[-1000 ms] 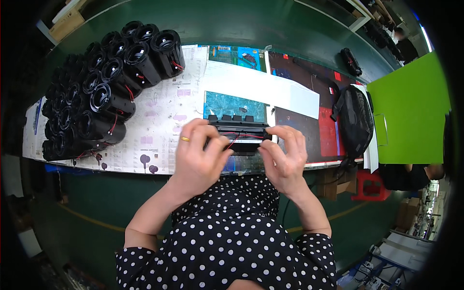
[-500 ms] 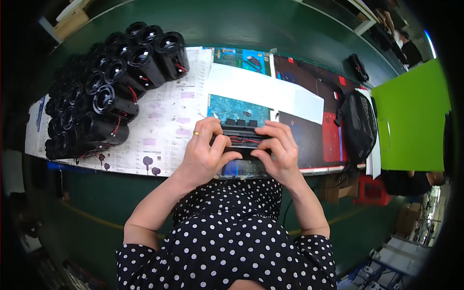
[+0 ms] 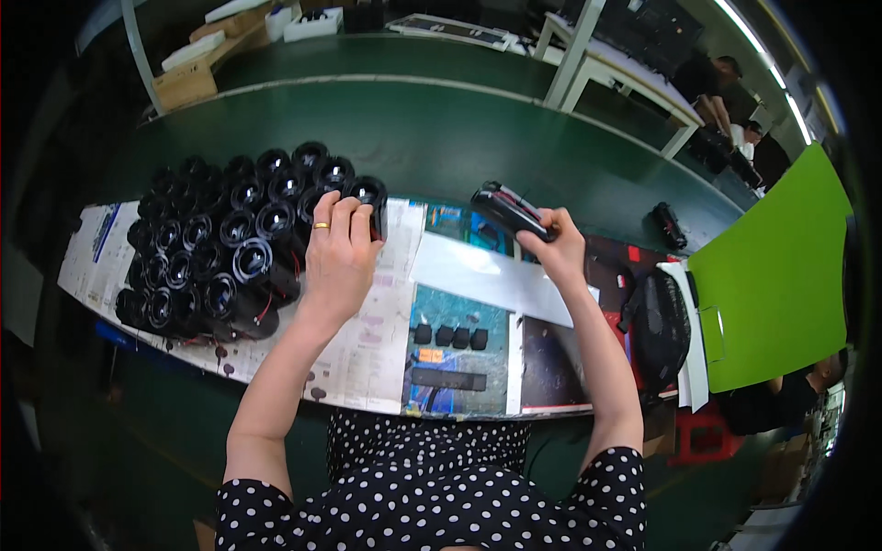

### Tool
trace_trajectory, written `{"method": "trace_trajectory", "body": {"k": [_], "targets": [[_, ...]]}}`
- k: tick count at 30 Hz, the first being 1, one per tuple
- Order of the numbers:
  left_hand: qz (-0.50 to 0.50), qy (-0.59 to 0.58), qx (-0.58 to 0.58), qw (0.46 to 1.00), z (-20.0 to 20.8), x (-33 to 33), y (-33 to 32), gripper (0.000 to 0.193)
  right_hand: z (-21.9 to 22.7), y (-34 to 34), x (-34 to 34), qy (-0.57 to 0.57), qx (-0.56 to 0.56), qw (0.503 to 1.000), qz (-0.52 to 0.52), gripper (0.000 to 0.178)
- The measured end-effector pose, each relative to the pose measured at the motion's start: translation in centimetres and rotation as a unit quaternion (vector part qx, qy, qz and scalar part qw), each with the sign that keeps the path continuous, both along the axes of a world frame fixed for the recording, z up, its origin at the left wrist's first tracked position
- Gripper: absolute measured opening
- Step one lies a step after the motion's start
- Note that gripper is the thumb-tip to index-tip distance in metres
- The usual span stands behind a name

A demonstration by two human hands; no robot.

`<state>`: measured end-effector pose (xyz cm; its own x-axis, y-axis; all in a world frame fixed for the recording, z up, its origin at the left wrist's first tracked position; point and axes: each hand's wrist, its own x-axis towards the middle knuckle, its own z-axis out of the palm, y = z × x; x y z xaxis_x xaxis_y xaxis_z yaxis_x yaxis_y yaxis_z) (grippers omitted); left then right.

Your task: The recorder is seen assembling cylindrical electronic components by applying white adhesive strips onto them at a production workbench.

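Over the far edge of the papered bench, my right hand (image 3: 556, 246) was holding a long black plastic part with thin red wires (image 3: 508, 209), fingers curled around its near end so it hung tilted above the green table (image 3: 441, 138). My left hand (image 3: 338, 253), gold ring on, was closed over one black cylindrical unit (image 3: 369, 197) at the right end of a big cluster of matching black cylinders (image 3: 220, 248) lying on newspaper (image 3: 367, 340). Closer to me sat four small black blocks (image 3: 450, 336) and a flat black strip (image 3: 447, 378) on a printed blue sheet. A bright green board (image 3: 781, 275) stood off to my right.
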<state>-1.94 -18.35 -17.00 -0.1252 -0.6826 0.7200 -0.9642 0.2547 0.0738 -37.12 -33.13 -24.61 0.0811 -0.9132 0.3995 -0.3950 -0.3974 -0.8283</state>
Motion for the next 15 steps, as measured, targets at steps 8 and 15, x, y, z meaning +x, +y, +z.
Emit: {"method": "trace_trajectory", "body": {"k": [8, 15], "targets": [[0.016, -0.116, 0.018, 0.993, 0.7, 1.2, -4.8, 0.032, -2.4, -9.2, 0.7, 0.307, -0.140, 0.917, -0.211, 0.051], [-0.037, 0.135, 0.089, 0.986, 0.7, -2.9, 2.7, 0.024, 1.8, 9.8, 4.1, 0.045, -0.018, 0.979, 0.198, 0.078]]}}
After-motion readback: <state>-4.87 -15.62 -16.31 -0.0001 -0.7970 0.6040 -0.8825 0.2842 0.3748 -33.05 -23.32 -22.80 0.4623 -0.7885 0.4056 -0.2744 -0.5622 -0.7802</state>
